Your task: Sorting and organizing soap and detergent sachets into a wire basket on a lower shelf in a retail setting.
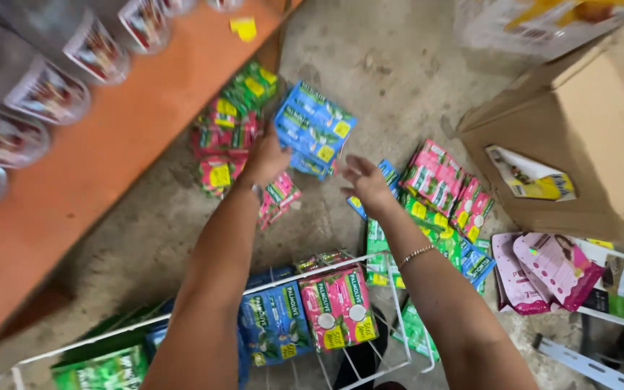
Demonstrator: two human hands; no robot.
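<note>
Gripping a blue sachet pack [315, 130], the left hand [267, 157] has its fingers closed on the pack's lower left edge and holds it up over the concrete floor [370, 65], just beside the orange shelf [88, 159]. Right hand [367, 184] hovers near, fingers loosely spread, holding nothing, just short of the blue pack and above the pile. More packs lie loose on the floor: red and green ones [227, 137] under the left hand, pink ones [442, 177] and green ones [435, 231] by the right forearm. White wire rack [399, 303] sits low in view with blue [276, 321] and pink [339, 307] packs standing in it. Cardboard box [586, 123] at right, pale pink pouches [543, 271] beside it, cups [45, 90] along the shelf. Risk, as a judgement: the hold is at one edge only, so the floppy pack could sag or slip and drop back into the pile. Loose packs underfoot could get stepped on. Rack slots look tight, so a pack could snag on a wire.
</note>
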